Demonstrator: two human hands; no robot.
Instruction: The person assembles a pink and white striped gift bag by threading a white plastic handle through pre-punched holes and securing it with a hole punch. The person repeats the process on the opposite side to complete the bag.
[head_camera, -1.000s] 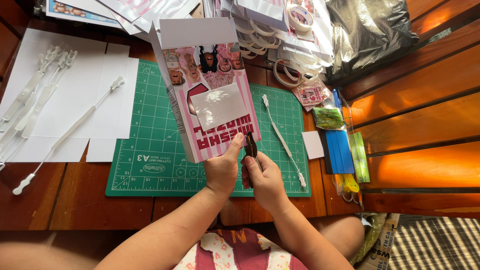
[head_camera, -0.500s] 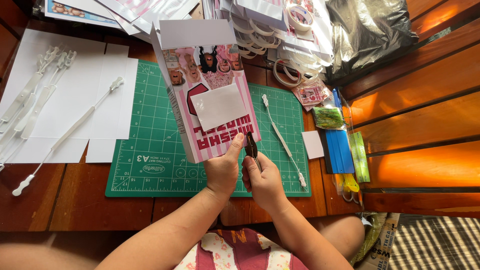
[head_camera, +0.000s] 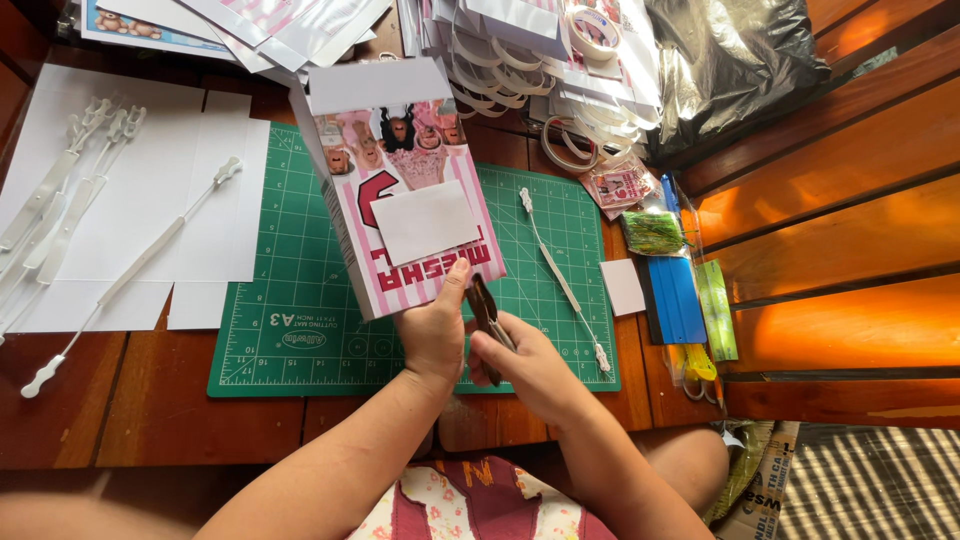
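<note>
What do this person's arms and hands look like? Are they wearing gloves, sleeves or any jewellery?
Both arms are bare from the bottom of the picture to the wrist, with no sleeves in view. The left hand and right hand are ungloved, and no ring, watch or bracelet shows. The only clothing visible is a floral garment with dark red patches below the arms.

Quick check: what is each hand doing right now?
Left hand: closed on the pink box's bottom edge.
Right hand: closed on a dark tool.

One pink box (head_camera: 405, 200), one green mat (head_camera: 300, 330)
</note>
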